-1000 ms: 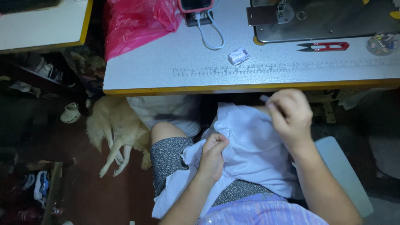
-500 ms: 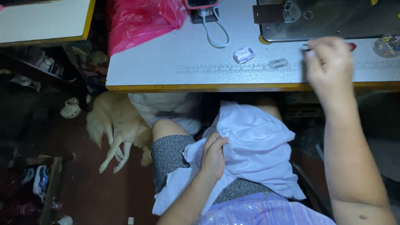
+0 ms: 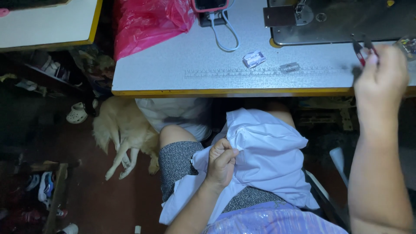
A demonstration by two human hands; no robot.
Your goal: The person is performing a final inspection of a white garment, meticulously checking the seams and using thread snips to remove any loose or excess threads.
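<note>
A white garment point(image 3: 264, 151) lies bunched on my lap below the table edge. My left hand point(image 3: 222, 161) pinches a fold of it near its left side. Over the right end of the table my right hand point(image 3: 379, 78) is raised and grips small red thread snips point(image 3: 363, 48), whose blades stick out above my fingers. The metal bed of a sewing machine point(image 3: 338, 21) lies just behind that hand.
The grey sewing table point(image 3: 182, 65) carries a printed ruler strip, two small wrapped items point(image 3: 254, 59), a phone with a looped cable point(image 3: 216, 13) and a pink plastic bag point(image 3: 149, 21). A light-coloured dog point(image 3: 125, 134) lies on the floor at the left, next to shoes.
My right hand left the garment, reached up to the table's right end and picked up the red snips. My left hand kept its hold on the fabric.
</note>
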